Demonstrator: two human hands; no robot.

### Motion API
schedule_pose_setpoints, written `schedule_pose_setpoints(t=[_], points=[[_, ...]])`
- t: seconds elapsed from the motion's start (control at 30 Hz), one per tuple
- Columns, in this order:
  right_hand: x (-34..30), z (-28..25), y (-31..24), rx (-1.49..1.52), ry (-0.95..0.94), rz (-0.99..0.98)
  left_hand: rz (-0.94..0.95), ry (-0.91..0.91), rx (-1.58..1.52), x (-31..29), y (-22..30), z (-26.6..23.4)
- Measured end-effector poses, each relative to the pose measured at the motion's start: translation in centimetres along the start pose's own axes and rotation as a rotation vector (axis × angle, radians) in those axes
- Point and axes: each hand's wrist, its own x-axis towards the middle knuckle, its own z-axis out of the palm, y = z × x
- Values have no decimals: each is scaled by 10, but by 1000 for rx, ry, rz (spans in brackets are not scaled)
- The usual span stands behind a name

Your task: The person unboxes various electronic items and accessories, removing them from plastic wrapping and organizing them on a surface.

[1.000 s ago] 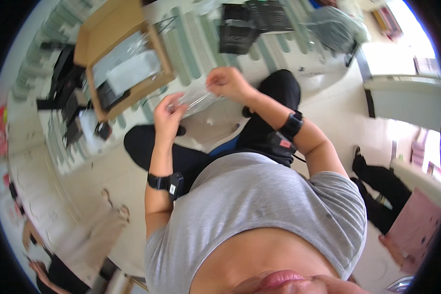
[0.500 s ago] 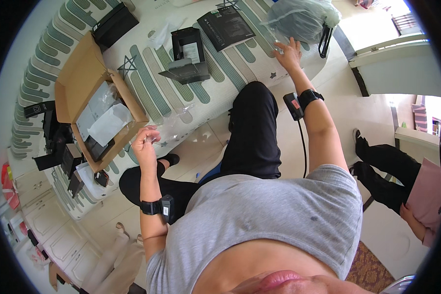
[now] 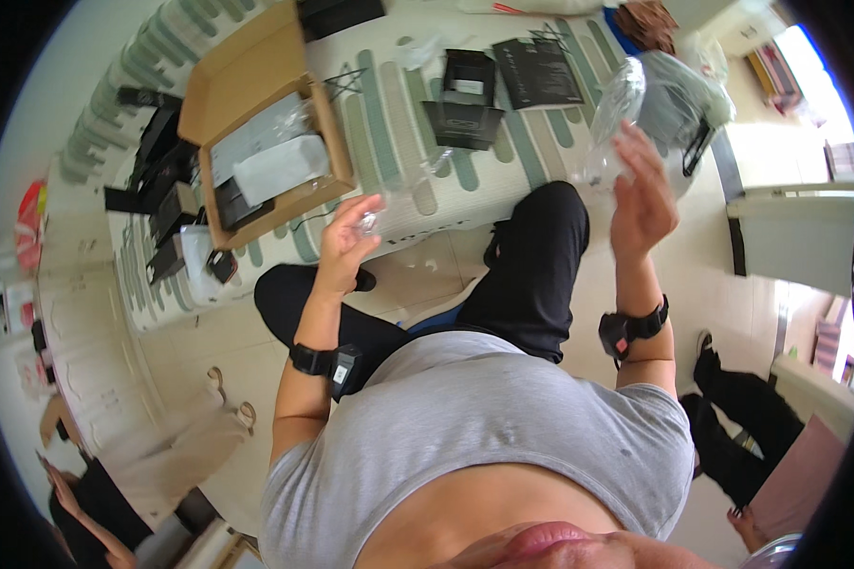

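My left hand (image 3: 346,247) is raised near the bed's front edge, its fingers closed on crumpled clear plastic film (image 3: 368,224) that trails off to the right. Somewhat blurred, my right hand (image 3: 643,194) is lifted at the right with its fingers stretched out. A clear plastic bag (image 3: 626,90) stands just beyond those fingers, against a grey plastic bag (image 3: 676,109); whether the hand touches it is hard to see. Left of my left hand lies an open cardboard box (image 3: 337,152) holding a white sheet (image 3: 280,176) and more clear wrapping.
A black open box (image 3: 467,95) and a flat black package (image 3: 538,74) lie on the striped bed cover (image 3: 389,123). Several black boxes (image 3: 166,213) cluster at the left. Other people sit or stand at the right (image 3: 745,417) and lower left (image 3: 95,512).
My right hand has drawn back toward me from beside the grey bag, and the clear bag there now stands up. My left hand still grips its film. The whole view has shifted.
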Motion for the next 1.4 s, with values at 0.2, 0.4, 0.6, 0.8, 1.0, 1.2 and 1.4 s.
schedule_pose_setpoints(t=[0.2,0.4,0.6,0.8,1.0,1.2,1.4], points=[[-34,107,-68,320,-782,-190,-73,-24,-358,-18,8,3],[-60,173,-62,564,-1023,-139,-320,374,-635,-30,1,-11],[-59,191,24,177,-809,372,-247,646,-505,-43,-23,-49],[-67,194,119,-194,-777,179,-269,676,-478,-48,-32,-68],[-35,215,123,-465,-918,557,-252,632,-500,-47,-38,-79],[-13,292,149,-541,-712,115,-319,561,-512,-62,-37,-90],[1,312,210,-949,-896,281,-274,495,-539,-70,-47,-104]])
